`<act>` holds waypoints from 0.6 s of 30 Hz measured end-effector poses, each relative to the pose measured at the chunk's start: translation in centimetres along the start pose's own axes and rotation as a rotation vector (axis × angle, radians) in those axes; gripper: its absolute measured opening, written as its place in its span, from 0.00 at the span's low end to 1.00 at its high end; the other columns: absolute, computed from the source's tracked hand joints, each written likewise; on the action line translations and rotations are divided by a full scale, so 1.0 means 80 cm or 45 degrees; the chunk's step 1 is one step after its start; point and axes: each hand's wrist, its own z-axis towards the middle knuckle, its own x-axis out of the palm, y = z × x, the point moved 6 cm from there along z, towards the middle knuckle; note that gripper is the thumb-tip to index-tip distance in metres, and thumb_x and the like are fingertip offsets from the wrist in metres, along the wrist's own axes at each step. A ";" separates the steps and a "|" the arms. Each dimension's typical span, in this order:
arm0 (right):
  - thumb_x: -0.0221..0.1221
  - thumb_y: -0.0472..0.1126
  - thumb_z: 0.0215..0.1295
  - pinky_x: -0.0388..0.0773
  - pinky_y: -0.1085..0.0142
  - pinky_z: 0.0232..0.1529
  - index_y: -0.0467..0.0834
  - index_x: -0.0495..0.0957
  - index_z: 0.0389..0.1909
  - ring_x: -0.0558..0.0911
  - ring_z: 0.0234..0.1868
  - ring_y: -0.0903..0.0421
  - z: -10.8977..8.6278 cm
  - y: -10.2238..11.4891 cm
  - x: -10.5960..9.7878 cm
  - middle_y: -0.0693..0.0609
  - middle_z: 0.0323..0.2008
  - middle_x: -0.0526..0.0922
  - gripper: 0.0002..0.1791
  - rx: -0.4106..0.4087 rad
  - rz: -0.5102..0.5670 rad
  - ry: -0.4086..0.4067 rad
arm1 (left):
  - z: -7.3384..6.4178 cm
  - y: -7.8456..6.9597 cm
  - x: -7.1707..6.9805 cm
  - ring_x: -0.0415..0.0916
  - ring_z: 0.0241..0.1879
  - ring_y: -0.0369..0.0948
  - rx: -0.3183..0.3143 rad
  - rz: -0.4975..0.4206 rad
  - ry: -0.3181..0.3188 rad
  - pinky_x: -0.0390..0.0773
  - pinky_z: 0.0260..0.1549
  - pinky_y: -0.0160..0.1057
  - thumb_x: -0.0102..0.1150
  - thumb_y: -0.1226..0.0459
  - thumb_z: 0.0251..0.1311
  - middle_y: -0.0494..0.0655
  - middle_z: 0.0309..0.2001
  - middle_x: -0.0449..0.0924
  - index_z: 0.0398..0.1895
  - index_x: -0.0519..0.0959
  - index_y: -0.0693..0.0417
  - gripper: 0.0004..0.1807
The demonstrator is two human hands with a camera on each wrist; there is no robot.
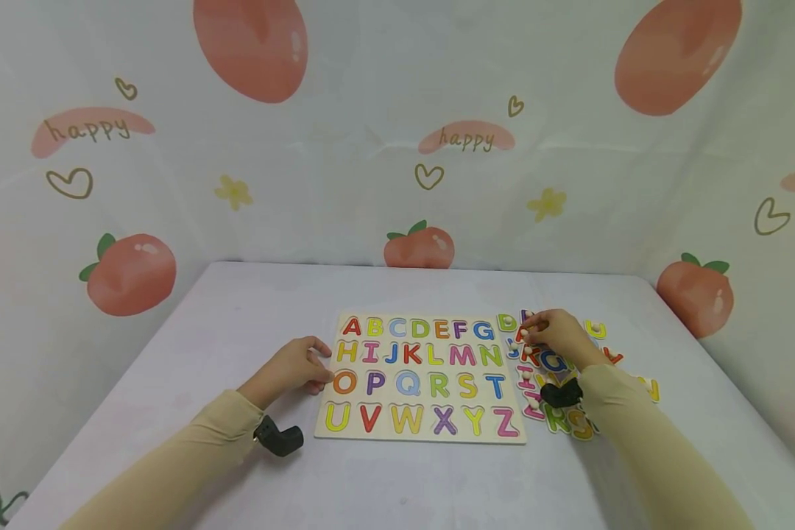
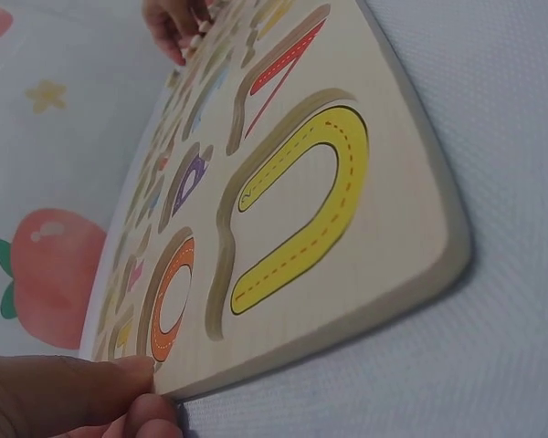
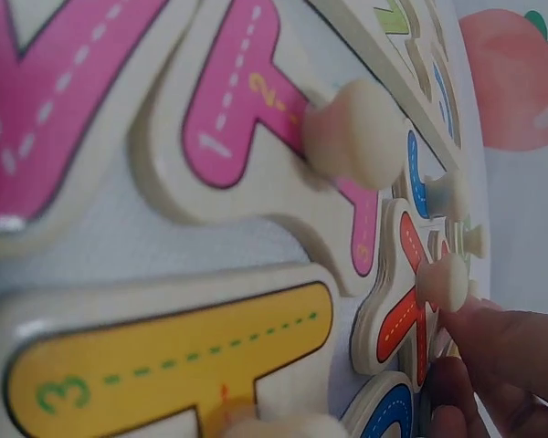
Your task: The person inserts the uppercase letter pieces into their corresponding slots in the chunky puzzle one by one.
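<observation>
A wooden alphabet puzzle board [image 1: 420, 377] lies flat with its coloured letter recesses facing up. At its left edge is my left hand [image 1: 298, 366]; the thumb [image 2: 82, 388] and a finger grip the rim beside the orange O [image 2: 172, 299]. My right hand [image 1: 559, 335] is over the loose letter pieces right of the board, thumb and forefinger pinching at the red A piece [image 1: 520, 338]. In the right wrist view, those fingertips are just behind the knob of a red K piece [image 3: 400, 336], which partly hides what they hold.
Loose knobbed letters lie in a cluster by the board's right side, some overlapping: a green D [image 1: 506, 322], a pink I [image 3: 228, 137], a green R [image 1: 556, 419] and several others. A yellow U [image 1: 595, 329] lies farther back. A patterned cloth backdrop [image 1: 344, 147] stands behind the white table [image 1: 252, 471].
</observation>
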 end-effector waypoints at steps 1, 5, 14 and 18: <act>0.59 0.37 0.66 0.78 0.69 0.34 0.34 0.77 0.51 0.80 0.32 0.58 0.001 -0.001 0.000 0.46 0.35 0.80 0.16 0.008 -0.007 -0.003 | 0.000 0.001 0.000 0.76 0.20 0.38 0.002 -0.001 0.002 0.79 0.23 0.33 0.68 0.70 0.51 0.49 0.27 0.78 0.50 0.71 0.62 0.23; 0.59 0.38 0.67 0.76 0.69 0.34 0.36 0.78 0.49 0.78 0.33 0.56 0.002 -0.003 0.002 0.47 0.34 0.79 0.14 0.030 -0.033 -0.012 | 0.000 0.001 0.000 0.76 0.20 0.38 -0.001 -0.011 0.006 0.79 0.23 0.33 0.68 0.70 0.51 0.49 0.27 0.78 0.50 0.71 0.62 0.23; 0.59 0.40 0.68 0.75 0.68 0.35 0.36 0.79 0.46 0.77 0.34 0.54 -0.005 0.005 -0.002 0.46 0.36 0.80 0.12 0.003 -0.086 -0.043 | 0.002 0.003 0.000 0.75 0.20 0.38 -0.014 0.003 -0.002 0.79 0.23 0.33 0.69 0.70 0.51 0.49 0.26 0.78 0.50 0.71 0.61 0.23; 0.58 0.40 0.68 0.73 0.67 0.33 0.34 0.79 0.45 0.75 0.35 0.52 -0.013 0.022 -0.014 0.43 0.37 0.80 0.13 -0.032 -0.126 -0.065 | 0.002 0.002 0.000 0.76 0.20 0.39 -0.011 0.005 -0.004 0.79 0.24 0.33 0.69 0.69 0.51 0.49 0.27 0.78 0.50 0.71 0.61 0.23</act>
